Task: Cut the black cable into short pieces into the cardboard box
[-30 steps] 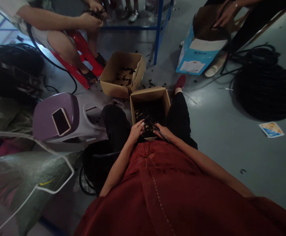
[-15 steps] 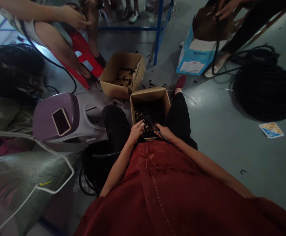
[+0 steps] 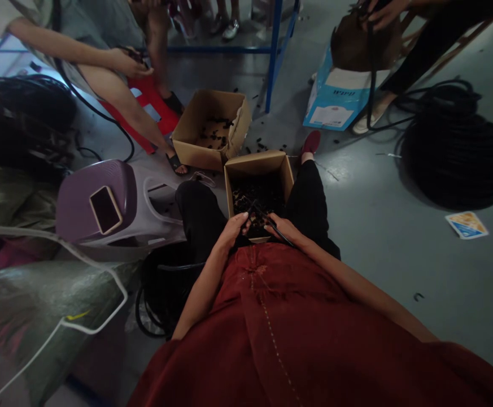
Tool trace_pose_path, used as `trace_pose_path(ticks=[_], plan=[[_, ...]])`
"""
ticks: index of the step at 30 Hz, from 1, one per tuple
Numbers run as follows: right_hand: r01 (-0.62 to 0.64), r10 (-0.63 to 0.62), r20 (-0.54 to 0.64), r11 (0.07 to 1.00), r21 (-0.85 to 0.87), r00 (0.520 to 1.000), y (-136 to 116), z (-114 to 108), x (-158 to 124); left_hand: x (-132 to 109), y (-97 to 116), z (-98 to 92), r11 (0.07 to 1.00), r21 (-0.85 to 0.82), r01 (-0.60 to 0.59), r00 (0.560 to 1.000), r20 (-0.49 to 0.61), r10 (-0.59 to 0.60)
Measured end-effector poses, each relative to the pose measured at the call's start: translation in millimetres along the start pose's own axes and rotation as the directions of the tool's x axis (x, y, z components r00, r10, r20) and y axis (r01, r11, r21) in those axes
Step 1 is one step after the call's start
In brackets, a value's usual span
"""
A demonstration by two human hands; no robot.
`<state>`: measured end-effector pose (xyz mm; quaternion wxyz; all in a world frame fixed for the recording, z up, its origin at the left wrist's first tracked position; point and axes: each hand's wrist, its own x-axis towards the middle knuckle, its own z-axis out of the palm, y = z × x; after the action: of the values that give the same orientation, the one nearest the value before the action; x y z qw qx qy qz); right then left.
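Note:
Low over a cardboard box (image 3: 229,195), my two hands work close together. My right hand (image 3: 283,227) is closed around a dark hand tool (image 3: 261,212) with slim handles, which looks like scissors or cutters; its exact kind cannot be made out. The tool's front end points left, towards my left hand (image 3: 233,227). My left fingers are pinched at a small black piece (image 3: 249,216) near the tool's tip; its shape is too dark to make out. Many small black pieces (image 3: 267,189) lie in the box between my legs.
Another cardboard box (image 3: 197,150) with black pieces stands just beyond. On my left are a purple-topped stool (image 3: 74,206) with a phone (image 3: 105,210) and a black coil (image 3: 165,282). A large black coil (image 3: 458,152) lies right. Two co-workers sit ahead, near a blue-white box (image 3: 335,102).
My left hand has shifted slightly and the tool's front end looks less spread. The left co-worker's leg and foot have moved forward, towards the far box.

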<state>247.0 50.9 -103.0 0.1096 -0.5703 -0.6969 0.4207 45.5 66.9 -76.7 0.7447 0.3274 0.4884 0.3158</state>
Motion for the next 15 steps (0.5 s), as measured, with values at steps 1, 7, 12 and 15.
trace_pose_path(ticks=[1,7,12,15], plan=[[0.008,-0.008,0.000,1.000,0.010,1.000,-0.4,-0.7,0.1,-0.3,0.3,1.0,1.000,0.025,-0.002,1.000,0.003,0.002],[-0.002,0.002,0.018,1.000,0.020,1.000,-3.3,-6.5,0.0,-1.5,0.0,5.0,0.981,0.186,-0.048,0.999,0.004,0.048],[0.011,-0.011,0.012,1.000,0.005,1.000,-1.7,-6.3,-0.1,-0.6,-1.9,4.3,0.973,0.225,-0.051,0.999,0.028,0.046],[-0.002,0.002,0.005,1.000,0.005,1.000,-1.3,-4.8,-0.2,0.7,-3.6,3.6,0.980,0.197,-0.024,1.000,0.004,0.024]])
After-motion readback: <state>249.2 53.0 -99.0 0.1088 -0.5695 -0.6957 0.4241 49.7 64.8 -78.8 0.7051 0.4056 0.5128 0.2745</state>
